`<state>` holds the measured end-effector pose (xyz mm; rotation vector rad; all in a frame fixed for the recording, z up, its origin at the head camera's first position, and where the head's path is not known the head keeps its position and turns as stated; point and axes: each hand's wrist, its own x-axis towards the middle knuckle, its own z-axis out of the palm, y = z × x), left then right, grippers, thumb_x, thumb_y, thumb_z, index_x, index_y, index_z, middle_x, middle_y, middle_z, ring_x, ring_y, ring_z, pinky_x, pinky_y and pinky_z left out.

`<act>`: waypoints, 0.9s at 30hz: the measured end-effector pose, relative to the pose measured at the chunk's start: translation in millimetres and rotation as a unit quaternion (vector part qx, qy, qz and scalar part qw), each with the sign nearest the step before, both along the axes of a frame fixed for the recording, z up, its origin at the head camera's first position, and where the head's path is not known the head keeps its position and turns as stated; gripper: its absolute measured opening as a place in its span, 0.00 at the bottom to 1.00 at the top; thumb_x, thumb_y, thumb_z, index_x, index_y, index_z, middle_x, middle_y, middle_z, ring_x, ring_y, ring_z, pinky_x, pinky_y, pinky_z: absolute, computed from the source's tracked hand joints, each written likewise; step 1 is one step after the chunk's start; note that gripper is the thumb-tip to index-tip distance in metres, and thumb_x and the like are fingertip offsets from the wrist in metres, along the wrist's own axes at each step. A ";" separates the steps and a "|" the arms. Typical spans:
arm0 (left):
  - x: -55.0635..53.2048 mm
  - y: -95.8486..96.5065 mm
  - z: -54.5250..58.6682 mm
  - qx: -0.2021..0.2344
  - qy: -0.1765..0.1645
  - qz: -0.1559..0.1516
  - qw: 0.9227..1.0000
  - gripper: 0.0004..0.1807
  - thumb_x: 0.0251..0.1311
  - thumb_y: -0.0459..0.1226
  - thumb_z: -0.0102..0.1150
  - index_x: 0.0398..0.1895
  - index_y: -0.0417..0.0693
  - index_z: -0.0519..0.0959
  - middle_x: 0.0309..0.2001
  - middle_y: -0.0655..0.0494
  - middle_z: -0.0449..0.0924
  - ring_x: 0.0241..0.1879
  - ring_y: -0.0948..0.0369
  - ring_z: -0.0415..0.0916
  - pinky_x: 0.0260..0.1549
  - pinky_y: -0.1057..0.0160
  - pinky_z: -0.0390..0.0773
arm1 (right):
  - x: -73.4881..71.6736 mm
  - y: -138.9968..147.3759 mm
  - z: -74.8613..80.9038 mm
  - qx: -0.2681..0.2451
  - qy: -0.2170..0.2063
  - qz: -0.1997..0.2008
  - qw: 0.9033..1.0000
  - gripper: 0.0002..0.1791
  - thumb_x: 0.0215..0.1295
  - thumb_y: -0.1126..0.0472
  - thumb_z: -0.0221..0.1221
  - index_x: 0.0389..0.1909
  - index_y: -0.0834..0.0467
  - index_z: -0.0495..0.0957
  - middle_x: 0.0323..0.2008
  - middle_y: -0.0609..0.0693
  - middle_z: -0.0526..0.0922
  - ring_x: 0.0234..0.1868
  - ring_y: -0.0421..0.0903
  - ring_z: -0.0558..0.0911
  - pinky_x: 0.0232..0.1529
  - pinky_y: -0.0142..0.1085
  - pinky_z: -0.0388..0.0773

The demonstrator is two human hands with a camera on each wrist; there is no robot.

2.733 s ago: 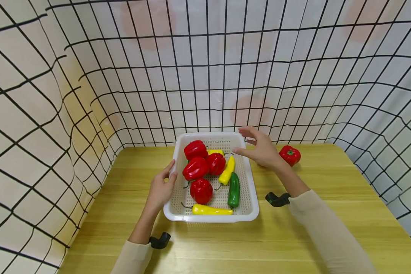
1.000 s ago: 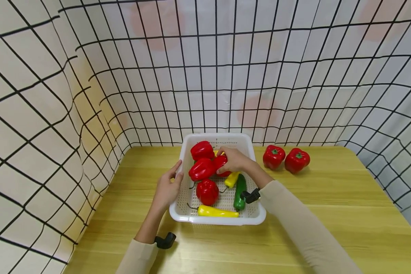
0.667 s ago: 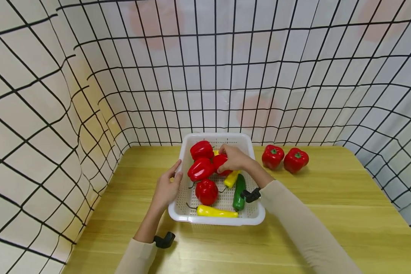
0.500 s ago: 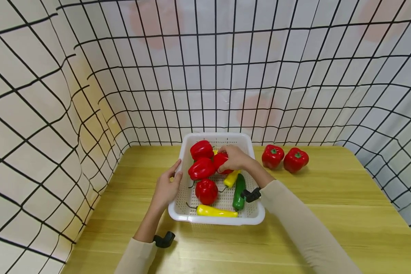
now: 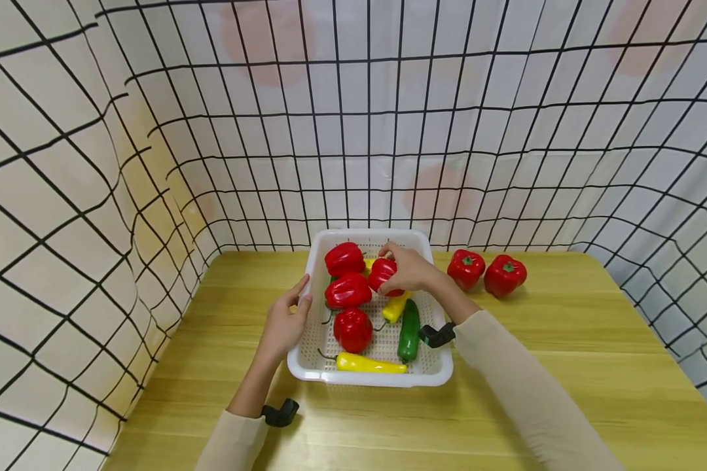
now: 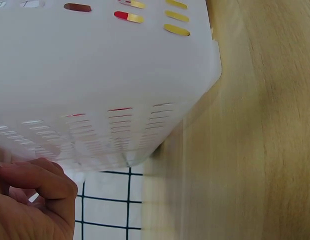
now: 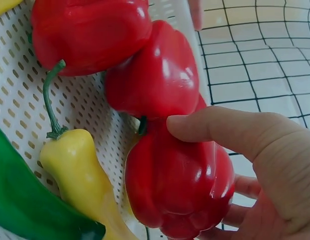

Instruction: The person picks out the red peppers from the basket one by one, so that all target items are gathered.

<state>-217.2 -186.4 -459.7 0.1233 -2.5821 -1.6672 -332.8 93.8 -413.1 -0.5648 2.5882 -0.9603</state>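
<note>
A white perforated plastic basket point(image 5: 370, 379) stands on the table with red bell peppers, yellow peppers and a green pepper in it. My left hand point(image 5: 287, 322) grips its left rim; in the left wrist view the bent fingers point(image 6: 40, 180) are beside the basket wall. Inside the basket, my right hand point(image 5: 411, 269) holds a red bell pepper point(image 5: 381, 273), thumb on one side and fingers round the other. That same bell pepper point(image 7: 174, 180) fills the right wrist view's middle, above a yellow pepper point(image 7: 75, 160). Other red bell peppers point(image 5: 349, 291) lie left of it.
Two red bell peppers point(image 5: 467, 268) sit on the wooden table point(image 5: 542, 366) right of the basket. Along the basket's front lies a yellow pepper point(image 5: 370, 363), with a green pepper point(image 5: 409, 330) near the right wall. A grid-patterned curtain point(image 5: 353, 131) encloses the back and sides.
My right hand has come from above the basket's right rim to the red bell pepper inside. Lately it has shifted that pepper slightly away from its neighbour. The left hand keeps its hold.
</note>
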 end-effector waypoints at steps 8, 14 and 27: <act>0.9 0.4 0.7 -0.005 -0.001 -0.001 1.000 0.27 0.77 0.45 0.52 0.77 0.69 0.67 0.54 0.39 0.79 0.34 0.52 0.83 0.28 0.58 0.89 | 5.5 9.6 6.2 -0.002 0.009 0.001 1.000 0.49 0.53 0.57 0.75 0.75 0.57 0.63 0.67 0.61 0.73 0.61 0.59 0.77 0.56 0.50 0.86; 0.7 0.8 0.3 -0.008 -0.001 0.001 1.000 0.27 0.77 0.45 0.51 0.77 0.69 0.67 0.57 0.39 0.79 0.35 0.51 0.83 0.29 0.58 0.89 | 9.0 18.3 10.1 -0.017 0.024 0.009 1.000 0.45 0.53 0.53 0.76 0.72 0.56 0.68 0.66 0.60 0.74 0.61 0.60 0.77 0.53 0.49 0.87; 1.5 1.6 0.4 -0.006 0.001 0.001 1.000 0.27 0.77 0.44 0.52 0.77 0.68 0.67 0.54 0.40 0.81 0.34 0.52 0.82 0.28 0.59 0.88 | 23.9 38.3 19.1 -0.103 -0.001 -0.037 0.994 0.45 0.51 0.51 0.77 0.68 0.52 0.66 0.68 0.59 0.72 0.64 0.61 0.76 0.52 0.50 0.88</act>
